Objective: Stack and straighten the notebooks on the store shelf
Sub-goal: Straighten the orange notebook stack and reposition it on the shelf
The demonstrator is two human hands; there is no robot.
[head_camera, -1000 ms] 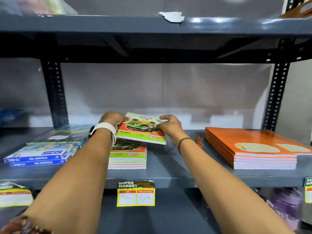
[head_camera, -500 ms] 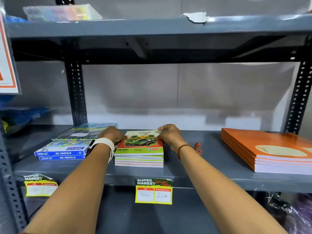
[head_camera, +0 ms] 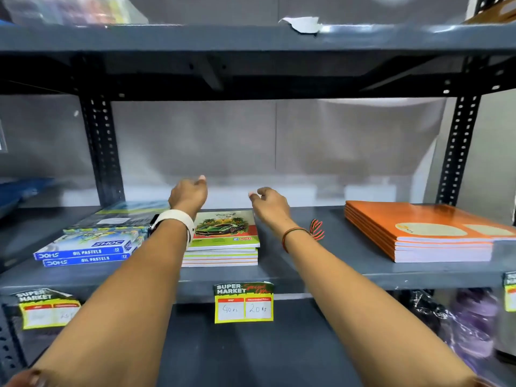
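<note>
— Starting nearest: what's there?
— A price tag (head_camera: pixel 243 303) on the shelf (head_camera: pixel 321 270) edge; above it the car-cover notebooks (head_camera: pixel 223 241), stacked between oil pastel boxes (head_camera: pixel 86 251) and orange notebooks (head_camera: pixel 418 233).
— The hands?
— Left hand (head_camera: pixel 188 194) and right hand (head_camera: pixel 269 203) hover above, empty, fingers loosely curled.

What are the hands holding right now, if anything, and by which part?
Nothing is held. The left hand and right hand hover with loosely curled fingers above the car-cover notebook stack, clear of it.
</note>
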